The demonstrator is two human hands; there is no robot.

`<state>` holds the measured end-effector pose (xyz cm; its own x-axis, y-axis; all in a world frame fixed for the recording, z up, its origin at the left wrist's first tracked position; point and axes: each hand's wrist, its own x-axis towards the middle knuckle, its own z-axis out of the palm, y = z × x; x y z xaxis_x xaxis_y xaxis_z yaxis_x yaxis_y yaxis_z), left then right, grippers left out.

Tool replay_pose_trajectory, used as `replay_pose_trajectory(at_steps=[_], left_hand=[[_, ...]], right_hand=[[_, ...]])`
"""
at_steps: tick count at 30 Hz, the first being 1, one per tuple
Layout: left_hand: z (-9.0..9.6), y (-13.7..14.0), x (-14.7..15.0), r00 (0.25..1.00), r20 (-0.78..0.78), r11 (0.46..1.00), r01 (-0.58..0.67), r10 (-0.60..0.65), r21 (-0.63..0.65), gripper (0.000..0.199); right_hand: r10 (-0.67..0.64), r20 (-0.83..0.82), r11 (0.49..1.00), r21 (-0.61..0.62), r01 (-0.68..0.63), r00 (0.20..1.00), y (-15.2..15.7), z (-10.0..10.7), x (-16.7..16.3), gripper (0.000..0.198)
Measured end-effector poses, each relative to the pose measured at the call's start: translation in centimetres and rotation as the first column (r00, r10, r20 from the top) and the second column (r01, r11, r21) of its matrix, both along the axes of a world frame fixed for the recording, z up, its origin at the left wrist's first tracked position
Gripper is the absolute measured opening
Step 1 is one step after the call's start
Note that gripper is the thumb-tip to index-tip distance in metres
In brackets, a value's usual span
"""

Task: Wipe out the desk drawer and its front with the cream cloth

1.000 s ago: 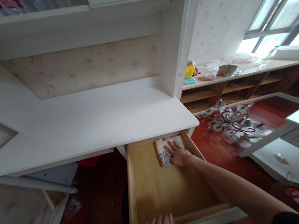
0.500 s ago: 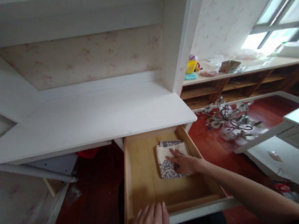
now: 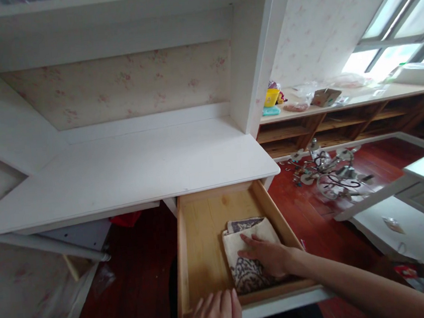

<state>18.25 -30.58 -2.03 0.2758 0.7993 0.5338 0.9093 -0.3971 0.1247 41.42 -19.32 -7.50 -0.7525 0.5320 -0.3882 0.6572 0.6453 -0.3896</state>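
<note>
No text, label, brand or number can be read anywhere.
</note>
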Motion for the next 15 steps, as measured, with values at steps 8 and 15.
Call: replay_pose_trajectory(at_steps=[8,15], left_hand=[[-0.6,0.1,-0.1,1.0,0.022,0.999,0.001,-0.002,0.048,0.017],[-1.2,0.5,0.0,1.0,0.013,0.989,-0.005,0.003,0.148,0.024]], right_hand=[[-0.091,0.079,0.995,-0.036,0.094,0.993,-0.8,2.5,-10.9,0.077],[-0.124,0.033,0.983,-0.131,0.127,0.992,-1.0,1.6,-15.4,0.038]])
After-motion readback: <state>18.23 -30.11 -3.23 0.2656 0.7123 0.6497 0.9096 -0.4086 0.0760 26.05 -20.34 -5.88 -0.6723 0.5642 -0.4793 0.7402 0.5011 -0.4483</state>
